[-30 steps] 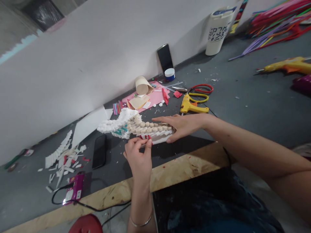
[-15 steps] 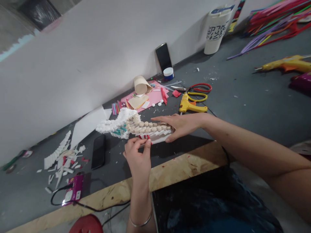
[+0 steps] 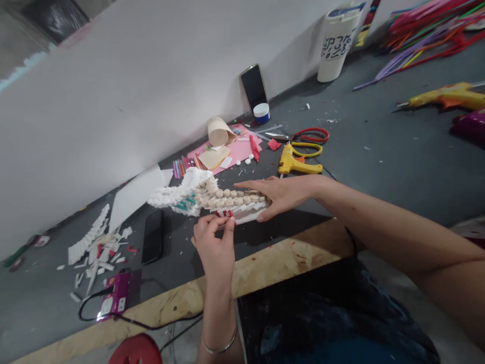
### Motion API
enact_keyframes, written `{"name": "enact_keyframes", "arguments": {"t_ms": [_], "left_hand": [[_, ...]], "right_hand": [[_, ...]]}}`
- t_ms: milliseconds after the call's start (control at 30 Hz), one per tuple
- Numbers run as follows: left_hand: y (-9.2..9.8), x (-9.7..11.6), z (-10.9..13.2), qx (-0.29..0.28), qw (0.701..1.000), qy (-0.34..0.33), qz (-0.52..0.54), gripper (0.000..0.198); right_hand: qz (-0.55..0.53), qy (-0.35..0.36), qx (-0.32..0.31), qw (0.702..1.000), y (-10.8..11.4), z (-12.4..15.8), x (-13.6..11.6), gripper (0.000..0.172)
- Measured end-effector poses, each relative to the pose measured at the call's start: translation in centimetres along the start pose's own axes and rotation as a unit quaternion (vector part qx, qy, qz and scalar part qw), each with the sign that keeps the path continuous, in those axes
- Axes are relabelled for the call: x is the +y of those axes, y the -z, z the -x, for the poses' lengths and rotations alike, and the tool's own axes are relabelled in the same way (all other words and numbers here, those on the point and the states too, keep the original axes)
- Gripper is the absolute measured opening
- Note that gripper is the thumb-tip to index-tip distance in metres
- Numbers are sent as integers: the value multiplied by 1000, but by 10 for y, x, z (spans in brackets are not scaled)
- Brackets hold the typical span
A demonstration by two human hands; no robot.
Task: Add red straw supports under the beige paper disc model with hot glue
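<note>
A long craft model (image 3: 231, 198) lies near the table's front edge. It has rows of beige rounds, overlapping white strips with a few red ones on its near side, and a fluffy white part (image 3: 182, 189) with teal sticks at the left. My left hand (image 3: 214, 240) is closed in a pinch on a small red strip (image 3: 232, 219) at the model's near side; the fingers partly hide it. My right hand (image 3: 286, 196) spans the model's right end, thumb on the near side and index finger stretched along the far side, holding it. The palm hides that end.
Behind the model are a yellow glue gun (image 3: 293, 164), scissors (image 3: 299, 135) and pink paper (image 3: 240, 146) with a paper cup (image 3: 220, 131). Leftward lie a phone (image 3: 153, 236), white scraps (image 3: 100, 253) and a purple power strip (image 3: 115, 296) with a cable. A tumbler (image 3: 337, 45) stands at the back.
The whole view has shifted very slightly. Both hands and the model keep nearly the same position, with the left pinch still at the red strip.
</note>
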State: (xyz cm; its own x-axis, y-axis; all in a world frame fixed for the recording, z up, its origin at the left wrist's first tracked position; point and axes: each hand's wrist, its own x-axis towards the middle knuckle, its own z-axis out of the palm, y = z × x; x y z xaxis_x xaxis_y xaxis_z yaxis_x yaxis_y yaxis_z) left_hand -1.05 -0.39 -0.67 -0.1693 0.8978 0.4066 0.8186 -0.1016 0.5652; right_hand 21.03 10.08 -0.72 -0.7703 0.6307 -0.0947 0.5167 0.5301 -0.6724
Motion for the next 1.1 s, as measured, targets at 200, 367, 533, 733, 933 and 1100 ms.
{"name": "enact_keyframes", "arguments": {"t_ms": [200, 367, 533, 733, 933, 1100], "left_hand": [[-1, 2, 0, -1, 1000, 4, -11, 17], [-1, 1, 0, -1, 1000, 9, -8, 16], [-1, 0, -1, 0, 1000, 7, -3, 15], [-1, 1, -2, 3, 1000, 3, -7, 15], [-1, 0, -1, 1, 1000, 1, -11, 14], [0, 0, -1, -2, 1000, 2, -5, 15]], "right_hand": [[-5, -12, 1, 1000, 0, 2, 0, 106], [-5, 7, 5, 1000, 0, 2, 1, 105], [3, 10, 7, 1000, -1, 0, 1, 105], [0, -11, 4, 1000, 0, 1, -1, 107], [-3, -9, 5, 1000, 1, 2, -1, 107], [1, -20, 2, 1000, 1, 2, -1, 107]]}}
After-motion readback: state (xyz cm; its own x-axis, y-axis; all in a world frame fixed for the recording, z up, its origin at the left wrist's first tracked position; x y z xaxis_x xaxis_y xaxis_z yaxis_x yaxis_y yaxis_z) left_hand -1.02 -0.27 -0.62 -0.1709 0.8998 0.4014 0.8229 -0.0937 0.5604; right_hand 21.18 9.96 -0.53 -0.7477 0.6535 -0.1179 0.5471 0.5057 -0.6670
